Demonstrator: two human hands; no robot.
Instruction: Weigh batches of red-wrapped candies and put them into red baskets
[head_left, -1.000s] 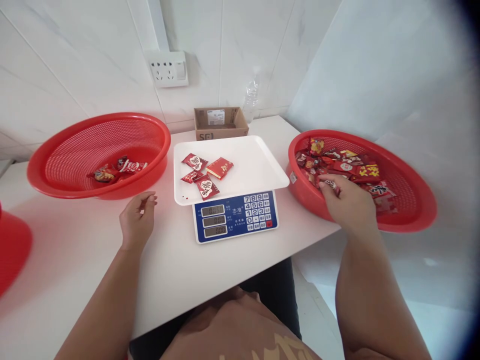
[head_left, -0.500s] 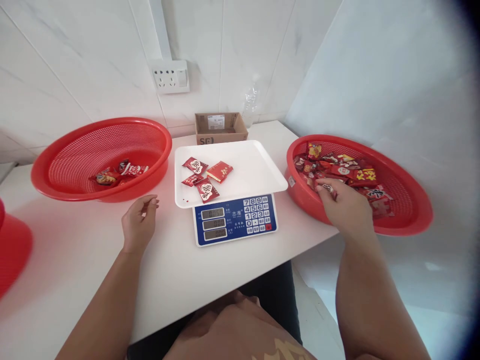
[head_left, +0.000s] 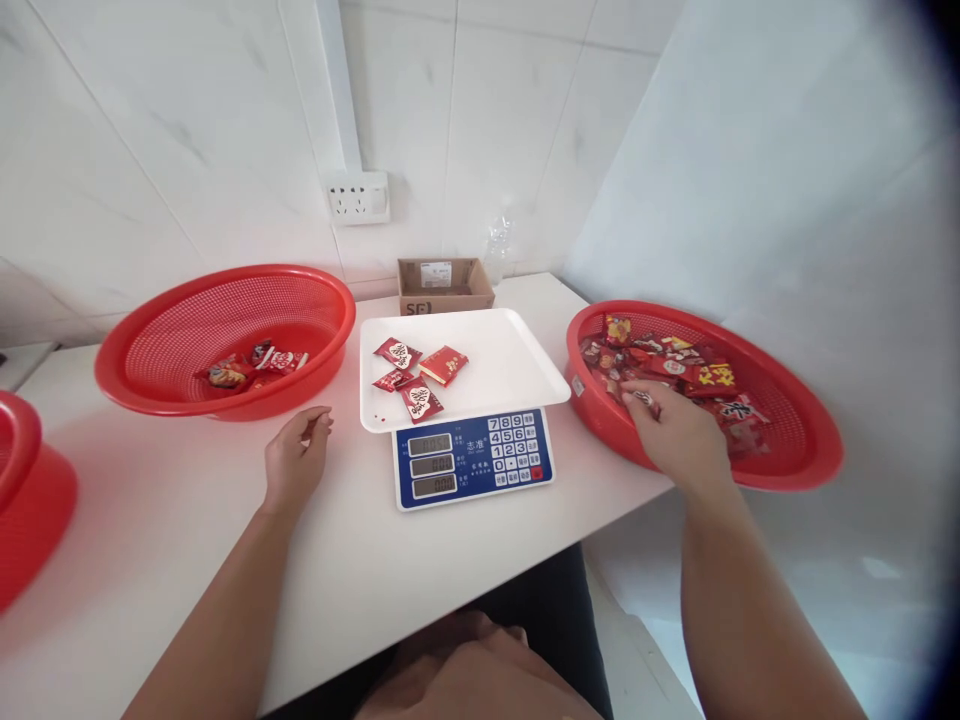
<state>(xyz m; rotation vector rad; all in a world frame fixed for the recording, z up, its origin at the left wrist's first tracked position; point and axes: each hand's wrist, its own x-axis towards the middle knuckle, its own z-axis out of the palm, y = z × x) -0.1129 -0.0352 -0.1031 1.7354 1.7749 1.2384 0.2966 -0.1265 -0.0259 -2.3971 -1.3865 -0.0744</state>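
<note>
Head view: my right hand (head_left: 679, 440) pinches a small wrapped sweet (head_left: 646, 402) over the right red basket (head_left: 606, 420). My left hand (head_left: 300, 455), loosely half-curled, is near the scale (head_left: 472, 458), whose white tray (head_left: 514, 365) bears four red packets (head_left: 445, 365).

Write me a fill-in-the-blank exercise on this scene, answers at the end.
1. The person's ____ hand holds a small red-and-white wrapped sweet at the rightmost round red plastic basket.
2. On the flat white plastic tray lie ____ red wrapped packets.
3. Behind the tray stands an open brown box made of ____.
4. The blue-and-white digital scale has one key coloured ____.
Missing words: right; four; cardboard; red.
</note>
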